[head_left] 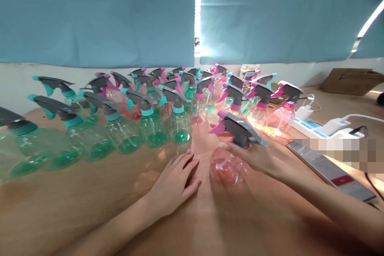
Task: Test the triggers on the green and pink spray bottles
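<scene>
My right hand [255, 155] is wrapped round the neck of a clear pink spray bottle [226, 170], just under its grey and pink trigger head. The bottle stands near me on the wooden table [192, 224], its nozzle pointing to the left. Left of it, my left hand [177, 182] lies flat on the tabletop with fingers stretched out, holding nothing. Beyond that hand stands a green spray bottle [180, 128] with a turquoise collar. Part of the pink bottle's neck is hidden by my right fingers.
Several green spray bottles [124, 134] line the left side, with more pink and green ones behind. At the right are a white power strip [309, 126] with plugged-in chargers, a phone [330, 168] and a brown bag [351, 81]. Blue blinds [99, 16] hang at the back.
</scene>
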The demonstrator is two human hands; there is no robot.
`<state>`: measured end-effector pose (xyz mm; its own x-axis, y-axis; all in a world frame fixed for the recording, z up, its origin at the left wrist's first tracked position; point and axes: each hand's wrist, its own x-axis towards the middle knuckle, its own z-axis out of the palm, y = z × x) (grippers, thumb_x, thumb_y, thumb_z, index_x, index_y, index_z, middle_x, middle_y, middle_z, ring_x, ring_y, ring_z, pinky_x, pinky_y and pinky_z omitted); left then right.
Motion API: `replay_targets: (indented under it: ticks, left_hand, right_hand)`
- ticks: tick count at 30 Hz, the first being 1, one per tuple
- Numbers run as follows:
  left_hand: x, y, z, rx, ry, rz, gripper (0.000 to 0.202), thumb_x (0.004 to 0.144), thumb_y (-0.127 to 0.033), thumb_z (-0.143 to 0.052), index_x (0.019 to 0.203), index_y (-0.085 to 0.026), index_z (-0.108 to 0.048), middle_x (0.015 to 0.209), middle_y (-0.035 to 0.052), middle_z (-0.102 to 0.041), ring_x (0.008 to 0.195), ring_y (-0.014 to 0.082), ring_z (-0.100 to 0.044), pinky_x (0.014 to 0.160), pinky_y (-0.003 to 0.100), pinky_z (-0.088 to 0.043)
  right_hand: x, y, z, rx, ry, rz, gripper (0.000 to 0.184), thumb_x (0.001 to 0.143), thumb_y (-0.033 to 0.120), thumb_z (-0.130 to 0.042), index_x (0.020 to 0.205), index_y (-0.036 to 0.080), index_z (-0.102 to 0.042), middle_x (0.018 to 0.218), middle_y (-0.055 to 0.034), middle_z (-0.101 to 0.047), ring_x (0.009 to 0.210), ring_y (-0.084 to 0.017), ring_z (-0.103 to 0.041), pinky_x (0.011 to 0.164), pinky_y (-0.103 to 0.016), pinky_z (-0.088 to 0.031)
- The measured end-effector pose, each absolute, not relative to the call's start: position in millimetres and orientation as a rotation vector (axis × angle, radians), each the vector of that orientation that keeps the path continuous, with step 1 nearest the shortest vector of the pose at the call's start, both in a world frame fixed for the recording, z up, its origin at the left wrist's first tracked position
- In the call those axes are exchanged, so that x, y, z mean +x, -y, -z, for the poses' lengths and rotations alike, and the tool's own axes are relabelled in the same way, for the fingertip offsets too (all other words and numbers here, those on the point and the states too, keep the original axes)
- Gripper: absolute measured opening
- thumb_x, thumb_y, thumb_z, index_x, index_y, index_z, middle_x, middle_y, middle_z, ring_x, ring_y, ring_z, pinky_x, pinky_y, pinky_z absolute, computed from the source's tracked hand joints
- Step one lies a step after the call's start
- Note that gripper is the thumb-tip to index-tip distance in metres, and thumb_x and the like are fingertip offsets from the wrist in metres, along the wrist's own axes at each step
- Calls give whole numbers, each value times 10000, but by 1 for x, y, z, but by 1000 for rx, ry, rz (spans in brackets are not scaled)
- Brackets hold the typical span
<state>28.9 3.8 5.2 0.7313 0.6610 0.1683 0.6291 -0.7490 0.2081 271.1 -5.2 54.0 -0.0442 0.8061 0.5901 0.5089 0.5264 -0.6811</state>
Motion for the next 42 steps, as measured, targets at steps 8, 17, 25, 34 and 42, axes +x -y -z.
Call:
replay_targets:
  ticks: [8, 17, 25, 34, 42]
  left_hand:
    - [28, -2, -7, 2816, -1054, -351, 444, 971, -321, -536, 1361, -110, -526, 1455, 166, -487, 1344, 308, -443, 1098, 487, -373]
    - [0, 5, 0, 2835, -1039, -406, 430, 971, -338, -527, 1352, -139, -543, 1436, 153, -513, 1328, 320, -466, 1080, 500, -395]
    - [-6, 7, 0, 2804, -1067, -389, 421, 947, -315, -546, 1341, -166, -543, 1428, 142, -520, 1317, 321, -472, 1054, 506, -416]
    - [-8, 6, 9, 2807, -1058, -465, 423, 940, -303, -538, 1342, -172, -542, 1420, 127, -529, 1329, 311, -457, 1060, 484, -413]
    - [-11, 5, 0, 2809, -1034, -400, 428, 955, -316, -527, 1362, -184, -527, 1426, 135, -526, 1318, 330, -477, 1035, 521, -443]
  right_hand:
    - [293, 37, -51, -1464, 1933, -45, 377, 794, 571, -665, 980, 251, -592, 930, -56, -695, 799, -262, -663, 690, -420, -550]
    - [279, 26, -50, -1486, 1809, -103, 364, 776, 503, -713, 1029, 252, -641, 1003, -78, -725, 918, -326, -696, 757, -478, -565]
    - [259, -38, -42, -1337, 1766, -74, 477, 791, 523, -672, 1084, 166, -557, 1043, -153, -697, 987, -322, -679, 845, -473, -545]
    - [257, -69, -38, -1353, 1718, -57, 374, 795, 474, -647, 1006, 193, -518, 931, -106, -667, 887, -301, -658, 770, -455, -527]
    - [251, -77, -42, -1359, 1697, -105, 387, 812, 465, -616, 1071, 191, -528, 957, -115, -640, 897, -304, -639, 781, -463, -505]
